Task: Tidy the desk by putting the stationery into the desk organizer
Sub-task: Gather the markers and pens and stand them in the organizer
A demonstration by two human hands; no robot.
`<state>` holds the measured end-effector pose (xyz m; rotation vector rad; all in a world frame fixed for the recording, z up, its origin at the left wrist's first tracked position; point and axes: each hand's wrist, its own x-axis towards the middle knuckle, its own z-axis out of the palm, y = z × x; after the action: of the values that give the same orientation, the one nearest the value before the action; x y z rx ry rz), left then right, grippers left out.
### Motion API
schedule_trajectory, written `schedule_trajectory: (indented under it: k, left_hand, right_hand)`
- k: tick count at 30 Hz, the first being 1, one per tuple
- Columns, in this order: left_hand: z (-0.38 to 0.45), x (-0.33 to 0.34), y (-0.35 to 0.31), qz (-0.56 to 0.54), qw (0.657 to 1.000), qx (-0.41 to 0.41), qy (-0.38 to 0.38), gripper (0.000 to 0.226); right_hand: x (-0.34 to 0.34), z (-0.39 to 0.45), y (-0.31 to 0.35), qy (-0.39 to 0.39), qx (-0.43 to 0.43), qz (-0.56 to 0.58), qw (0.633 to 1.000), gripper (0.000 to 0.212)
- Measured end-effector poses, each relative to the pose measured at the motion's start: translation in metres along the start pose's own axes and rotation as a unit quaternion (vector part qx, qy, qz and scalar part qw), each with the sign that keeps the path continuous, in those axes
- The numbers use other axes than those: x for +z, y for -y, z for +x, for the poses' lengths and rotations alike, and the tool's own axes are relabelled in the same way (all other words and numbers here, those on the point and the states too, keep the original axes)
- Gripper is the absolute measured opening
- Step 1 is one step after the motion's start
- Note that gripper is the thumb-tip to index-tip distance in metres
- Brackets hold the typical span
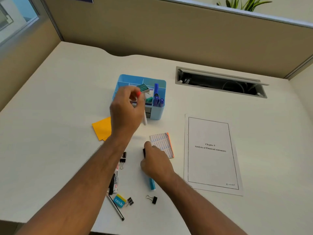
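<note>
A light blue desk organizer (158,114) stands mid-desk and holds purple pens (156,97) and a green box (142,87). My left hand (126,109) hovers at its front left and grips a white marker with a red cap (145,118), tilted, cap end up. My right hand (156,162) rests on the desk, fingers curled round a blue marker (152,184) with a black cap. Loose on the desk lie a whiteboard marker (116,179), a black pen (116,209), a blue eraser (120,200), black binder clips (152,199) and orange sticky notes (102,128).
A printed sheet (211,153) lies at the right. A small notepad (163,143) sits by my right hand. A cable slot (220,82) opens in the desk behind the sheet. Partition walls close off the back, and the desk's front edge runs below my forearms.
</note>
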<state>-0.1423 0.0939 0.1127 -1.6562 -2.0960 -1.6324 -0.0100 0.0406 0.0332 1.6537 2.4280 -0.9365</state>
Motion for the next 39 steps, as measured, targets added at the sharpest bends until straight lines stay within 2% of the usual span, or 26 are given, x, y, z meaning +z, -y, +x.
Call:
schedule_trajectory:
  k: [3,6,9,12,16,19,22,26,29,33,36,39]
  left_hand:
    - [0.026,0.001,-0.021,-0.066,0.992,0.04,-0.102,0.021]
    - [0.047,0.018,-0.03,-0.097,0.987,0.046,-0.12,0.019]
    - [0.054,0.038,-0.026,-0.097,0.992,0.045,-0.071,0.021]
    - [0.055,0.054,-0.015,-0.051,0.998,0.039,0.008,0.022]
    - [0.052,0.068,-0.001,0.053,0.995,0.024,0.079,0.017]
    - [0.053,0.073,0.006,0.104,0.985,-0.008,0.137,0.017]
    - [0.057,0.067,0.011,0.1,0.976,-0.013,0.191,0.019]
    - [0.053,0.043,0.015,0.066,0.977,-0.042,0.201,0.016]
    - [0.043,0.017,0.021,0.042,0.976,-0.09,0.193,0.013]
    - [0.015,-0.025,0.037,0.061,0.959,-0.157,0.23,0.006]
    - [-0.014,-0.043,0.055,0.147,0.912,-0.209,0.322,0.008]
    - [-0.042,-0.048,0.066,0.246,0.864,-0.213,0.384,0.014]
  right_hand:
    - [-0.004,-0.001,-0.002,-0.011,0.015,0.025,1.0,0.016]
    - [-0.008,-0.003,-0.003,-0.044,0.017,0.042,0.998,0.018]
    - [-0.013,-0.003,-0.006,-0.095,0.016,0.07,0.993,0.021]
    - [-0.02,-0.004,-0.011,-0.169,0.012,0.115,0.979,0.022]
    - [-0.039,0.0,-0.022,-0.263,0.037,0.184,0.946,0.033]
    - [-0.065,0.009,-0.027,-0.349,0.023,0.2,0.915,0.034]
    - [-0.097,0.019,-0.028,-0.42,-0.015,0.204,0.884,0.031]
    - [-0.132,0.041,-0.018,-0.492,-0.069,0.203,0.844,0.023]
    - [-0.145,0.057,-0.005,-0.477,-0.093,0.213,0.848,0.021]
    - [-0.142,0.069,0.006,-0.402,-0.109,0.195,0.888,0.017]
    - [-0.133,0.076,0.008,-0.344,-0.103,0.147,0.922,0.017]
    - [-0.126,0.08,0.005,-0.317,-0.086,0.121,0.937,0.018]
